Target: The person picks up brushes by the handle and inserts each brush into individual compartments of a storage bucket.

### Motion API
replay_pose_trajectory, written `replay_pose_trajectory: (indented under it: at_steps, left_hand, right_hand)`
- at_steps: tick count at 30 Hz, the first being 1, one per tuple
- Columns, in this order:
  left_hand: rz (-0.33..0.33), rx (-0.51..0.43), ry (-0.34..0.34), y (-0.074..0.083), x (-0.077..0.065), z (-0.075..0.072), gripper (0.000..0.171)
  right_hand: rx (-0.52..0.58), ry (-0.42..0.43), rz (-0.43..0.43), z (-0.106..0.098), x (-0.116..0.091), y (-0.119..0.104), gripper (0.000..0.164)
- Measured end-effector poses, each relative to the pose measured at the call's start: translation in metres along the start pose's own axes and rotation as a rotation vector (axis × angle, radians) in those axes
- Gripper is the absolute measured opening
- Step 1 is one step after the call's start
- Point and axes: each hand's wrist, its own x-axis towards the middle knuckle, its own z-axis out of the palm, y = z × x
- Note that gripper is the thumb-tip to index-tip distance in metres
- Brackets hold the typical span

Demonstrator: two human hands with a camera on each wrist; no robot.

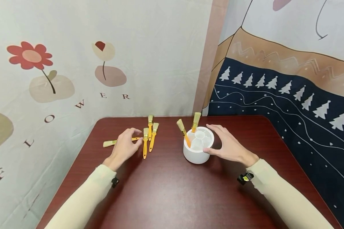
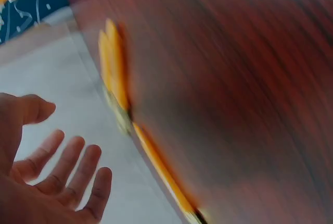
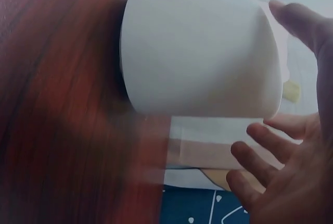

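My left hand [image 1: 124, 145] hovers over a paintbrush [image 1: 109, 143] lying crosswise on the table, partly hidden beneath it. In the left wrist view the fingers [image 2: 70, 164] are spread loosely and hold nothing. Just right of that hand lie three more yellow-handled brushes: a near one [image 1: 145, 144], a slanted one [image 1: 154, 137] and a far one [image 1: 150, 127]. My right hand [image 1: 229, 147] is around the right side of a round white divided holder [image 1: 197, 156], thumb and fingers apart at its rim; firm contact cannot be told. Two brushes [image 1: 181, 124] [image 1: 196, 119] stand bristles up in the holder.
The dark red wooden table [image 1: 166, 197] has rounded far corners. Behind it hangs a pale flower-printed cloth [image 1: 160, 63], with a dark blue tree-patterned cloth [image 1: 275, 98] at the right. Both wrists carry small black devices [image 1: 244, 178].
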Motion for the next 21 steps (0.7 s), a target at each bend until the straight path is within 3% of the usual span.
replay_pose_trajectory:
  at_steps: [6, 12, 21]
  left_hand:
    - [0.016, 0.019, -0.05, -0.038, 0.006, -0.015, 0.041]
    - [-0.034, 0.069, -0.137, -0.072, 0.007, -0.029, 0.05]
    - [-0.038, 0.072, -0.191, -0.11, 0.007, -0.039, 0.053]
  right_hand:
    - [0.034, -0.024, 0.002, -0.002, 0.002, 0.007, 0.107]
    - [0.061, -0.049, 0.016, -0.004, 0.003, 0.007, 0.103]
    - [0.079, -0.058, 0.028, -0.005, 0.004, 0.01, 0.1]
